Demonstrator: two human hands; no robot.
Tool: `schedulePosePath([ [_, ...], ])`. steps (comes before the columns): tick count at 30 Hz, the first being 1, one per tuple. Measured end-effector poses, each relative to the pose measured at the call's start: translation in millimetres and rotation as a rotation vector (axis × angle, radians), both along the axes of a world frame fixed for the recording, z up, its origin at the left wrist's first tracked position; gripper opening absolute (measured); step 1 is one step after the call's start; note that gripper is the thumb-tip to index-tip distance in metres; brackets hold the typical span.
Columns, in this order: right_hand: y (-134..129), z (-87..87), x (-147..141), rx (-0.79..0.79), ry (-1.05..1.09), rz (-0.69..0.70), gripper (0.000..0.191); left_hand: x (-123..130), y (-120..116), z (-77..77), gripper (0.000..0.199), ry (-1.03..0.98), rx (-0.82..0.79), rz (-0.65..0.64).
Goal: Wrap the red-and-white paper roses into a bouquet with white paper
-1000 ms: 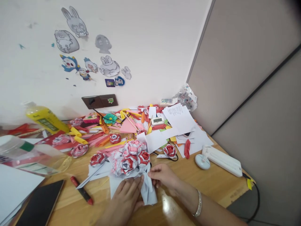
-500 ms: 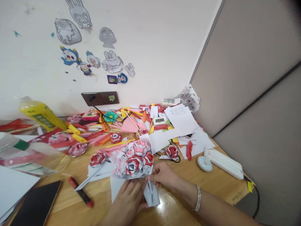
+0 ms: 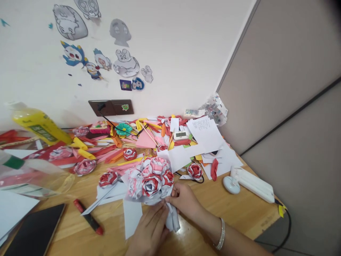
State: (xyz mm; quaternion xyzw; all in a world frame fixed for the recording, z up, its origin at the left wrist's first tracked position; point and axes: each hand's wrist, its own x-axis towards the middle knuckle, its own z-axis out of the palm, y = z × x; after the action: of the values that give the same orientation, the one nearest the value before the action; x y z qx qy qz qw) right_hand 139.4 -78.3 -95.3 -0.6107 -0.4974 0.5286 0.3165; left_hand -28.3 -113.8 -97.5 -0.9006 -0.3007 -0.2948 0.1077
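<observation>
A bouquet of red, pink and white paper roses (image 3: 151, 183) leans over the desk, wrapped at its base in white paper (image 3: 173, 218). From below, my left hand (image 3: 151, 225) lies closed across the front of the wrap, its thumb mostly hidden. My right hand (image 3: 183, 201) pinches the wrap's edge at the right, just under the flowers. Under the bouquet lies a loose white sheet (image 3: 132, 215). A single red-and-white paper rose (image 3: 108, 177) rests to the left, another (image 3: 195, 171) to the right.
Coloured paper strips and sticks cover the back of the desk (image 3: 213, 213). At left are a yellow bottle (image 3: 42, 126), a clear bottle (image 3: 39, 174), a black tablet (image 3: 34, 231) and a red-black marker (image 3: 87, 217). A white power strip (image 3: 253, 185) lies at right.
My left hand has shifted slightly right and up on the wrap, and the lower end of the paper looks gathered narrower. My right hand keeps its pinch. The view has shifted a little.
</observation>
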Motion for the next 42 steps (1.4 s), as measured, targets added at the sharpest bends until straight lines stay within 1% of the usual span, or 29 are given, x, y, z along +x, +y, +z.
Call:
schedulePosePath([
  [3, 0.0, 0.1, -0.1, 0.029, -0.047, 0.017, 0.018, -2.2, 1.7, 1.8, 0.03, 0.032, -0.055, -0.003],
  [6, 4.0, 3.5, 2.8, -0.019, -0.024, 0.052, 0.017, -2.5, 4.0, 2.2, 0.029, 0.057, -0.062, -0.04],
  [9, 9.4, 11.6, 7.7, -0.096, 0.0, 0.122, 0.017, 0.2, 6.1, 2.2, 0.028, 0.073, -0.065, -0.029],
  [11, 11.4, 18.2, 9.9, -0.054, -0.058, 0.131, 0.017, 1.5, 6.6, 3.0, 0.027, 0.064, -0.057, -0.027],
  [14, 10.7, 24.8, 9.6, 0.09, -0.168, 0.053, 0.019, -0.3, 4.7, 6.4, 0.028, 0.053, -0.073, -0.035],
  [16, 8.7, 25.4, 7.7, 0.108, -0.201, -0.023, 0.031, -4.0, 1.9, 9.0, 0.034, 0.071, -0.133, -0.024],
  [18, 6.6, 23.9, 5.6, 0.092, -0.206, -0.074, 0.037, -7.3, -0.9, 10.3, 0.042, 0.064, -0.25, -0.017],
  [20, 4.9, 22.3, 3.6, 0.093, -0.196, -0.082, 0.036, -7.9, -2.0, 9.0, 0.041, -0.035, -0.415, 0.0],
  [22, 3.3, 21.3, 1.5, 0.106, -0.189, -0.078, 0.031, -4.6, -1.4, 5.7, 0.032, -0.229, -0.601, 0.082],
  [26, -0.4, 18.7, -3.5, 0.15, -0.177, -0.127, 0.032, 9.1, 1.8, 1.3, 0.019, -0.621, -0.945, 0.404],
  [28, -1.4, 15.7, -5.6, 0.157, -0.14, -0.14, 0.032, 15.8, 2.6, 3.0, 0.02, -0.756, -1.066, 0.531],
  [29, -1.6, 14.0, -6.4, 0.148, -0.117, -0.144, 0.033, 18.7, 2.7, 4.5, 0.021, -0.822, -1.105, 0.574],
  [31, -1.5, 11.2, -7.7, 0.124, -0.071, -0.156, 0.036, 23.4, 2.3, 8.1, 0.027, -0.969, -1.123, 0.637],
  [33, -1.6, 10.0, -8.7, 0.109, -0.028, -0.175, 0.037, 26.4, 1.9, 11.9, 0.031, -1.096, -1.117, 0.673],
  [36, -3.1, 10.7, -10.9, 0.146, 0.039, -0.181, 0.031, 27.2, 2.8, 18.3, 0.033, -1.164, -1.156, 0.7],
  [39, -5.7, 10.2, -13.7, 0.189, 0.089, -0.16, 0.021, 22.8, 7.2, 24.2, 0.032, -1.211, -1.24, 0.673],
  [41, -7.3, 7.6, -15.1, 0.202, 0.133, -0.151, 0.017, 17.8, 11.7, 25.0, 0.033, -1.229, -1.305, 0.633],
  [42, -8.1, 5.8, -15.5, 0.211, 0.162, -0.149, 0.017, 15.3, 14.1, 23.8, 0.034, -1.207, -1.335, 0.619],
])
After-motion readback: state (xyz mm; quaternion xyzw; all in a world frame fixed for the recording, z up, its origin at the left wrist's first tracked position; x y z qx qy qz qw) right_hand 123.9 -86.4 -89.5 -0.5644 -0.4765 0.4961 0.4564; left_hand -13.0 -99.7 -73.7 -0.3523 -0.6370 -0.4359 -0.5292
